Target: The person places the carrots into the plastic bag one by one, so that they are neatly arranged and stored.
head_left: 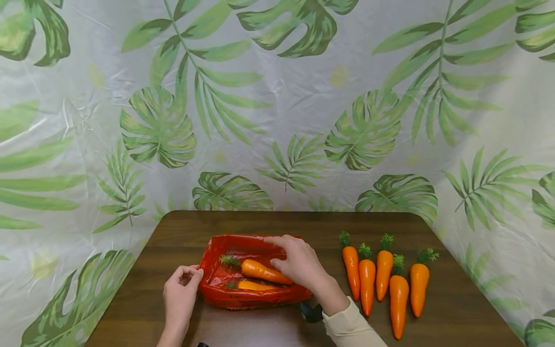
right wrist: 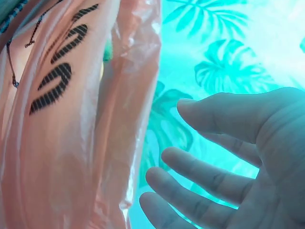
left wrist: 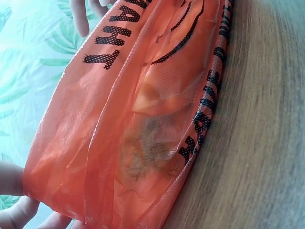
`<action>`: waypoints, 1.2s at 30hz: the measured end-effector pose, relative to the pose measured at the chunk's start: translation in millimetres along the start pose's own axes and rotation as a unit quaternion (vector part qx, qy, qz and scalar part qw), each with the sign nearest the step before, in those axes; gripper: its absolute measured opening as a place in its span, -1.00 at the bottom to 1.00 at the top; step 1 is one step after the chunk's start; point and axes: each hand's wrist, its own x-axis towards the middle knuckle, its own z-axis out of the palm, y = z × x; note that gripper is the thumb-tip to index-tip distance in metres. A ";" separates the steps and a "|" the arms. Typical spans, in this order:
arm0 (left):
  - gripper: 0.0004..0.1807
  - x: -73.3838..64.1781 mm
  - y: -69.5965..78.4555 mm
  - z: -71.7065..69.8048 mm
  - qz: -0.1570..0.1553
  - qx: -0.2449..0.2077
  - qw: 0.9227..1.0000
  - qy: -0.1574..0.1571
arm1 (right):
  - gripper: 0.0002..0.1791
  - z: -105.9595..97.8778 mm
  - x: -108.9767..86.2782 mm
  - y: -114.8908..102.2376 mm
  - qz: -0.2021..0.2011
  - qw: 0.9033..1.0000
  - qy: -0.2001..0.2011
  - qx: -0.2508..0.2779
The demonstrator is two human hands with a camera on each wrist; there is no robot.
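A red plastic bag [head_left: 236, 302] lies on the table with its mouth spread wide; black lettering shows on its side in the wrist views. Inside rest two orange carrots with green tops, the upper carrot [head_left: 262, 271] and the lower carrot [head_left: 256, 286]. At the bag's left end, my left hand [head_left: 179, 294] pinches the rim between thumb and fingers. My right hand [head_left: 301, 260] reaches over the bag's right end, its fingers spread and holding nothing. In the right wrist view those fingers [right wrist: 205, 174] are apart from the plastic.
Several carrots [head_left: 366, 284] with leafy tops lie on the right side of the dark wooden table [head_left: 143, 303]. Behind the table hangs a leaf-patterned cloth [head_left: 295, 96]. A black object [head_left: 311, 313] shows under the right wrist.
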 end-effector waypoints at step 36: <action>-0.82 0.7 -0.8 0.4 0.006 0.006 1.000 -0.001 | -0.38 -39.4 -50.5 66.8 0.104 0.990 0.088 0.024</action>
